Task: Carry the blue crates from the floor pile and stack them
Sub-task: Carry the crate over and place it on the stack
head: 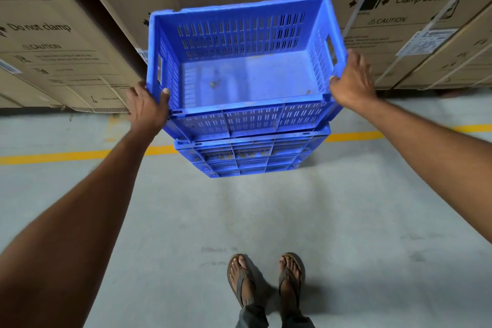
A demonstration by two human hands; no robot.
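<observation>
Crate (245, 80) sits atop the blue stack (250, 157), left hand (147, 105) and right hand (351, 81) each with grip pinching its side rims

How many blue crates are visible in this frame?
At least 3. The top crate is gripped by the left hand and right hand above a stack of crates on the floor. That stack's tiers blur together, so more may be nested.
</observation>
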